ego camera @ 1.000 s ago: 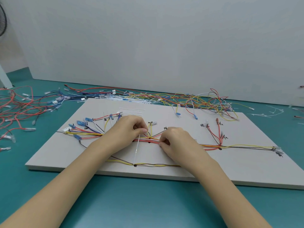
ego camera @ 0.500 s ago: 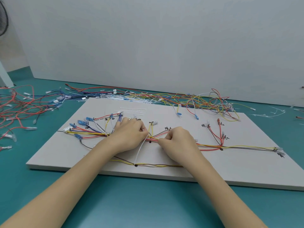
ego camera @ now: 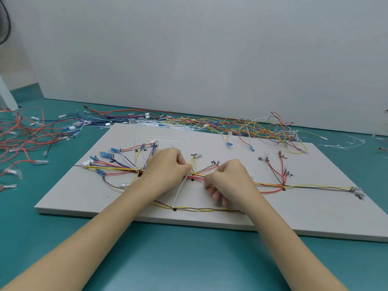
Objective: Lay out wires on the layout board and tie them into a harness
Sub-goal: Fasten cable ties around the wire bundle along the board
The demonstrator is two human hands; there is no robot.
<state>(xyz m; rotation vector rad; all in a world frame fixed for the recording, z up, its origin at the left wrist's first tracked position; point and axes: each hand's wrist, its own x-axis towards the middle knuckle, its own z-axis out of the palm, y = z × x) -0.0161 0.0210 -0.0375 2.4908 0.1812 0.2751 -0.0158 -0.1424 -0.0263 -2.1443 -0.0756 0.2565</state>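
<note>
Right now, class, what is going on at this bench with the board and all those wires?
A person is tying coloured wires into a harness on a flat white layout board. The left hand pinches a thin white plastic cable tie at the central red and yellow wire bundle, while the right hand grips the same bundle beside it. Loose spare wires lie behind the board on the teal table.

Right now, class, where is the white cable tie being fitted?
Head view, board centre: the white cable tie runs from the left hand down to the yellow-brown wires.
</note>
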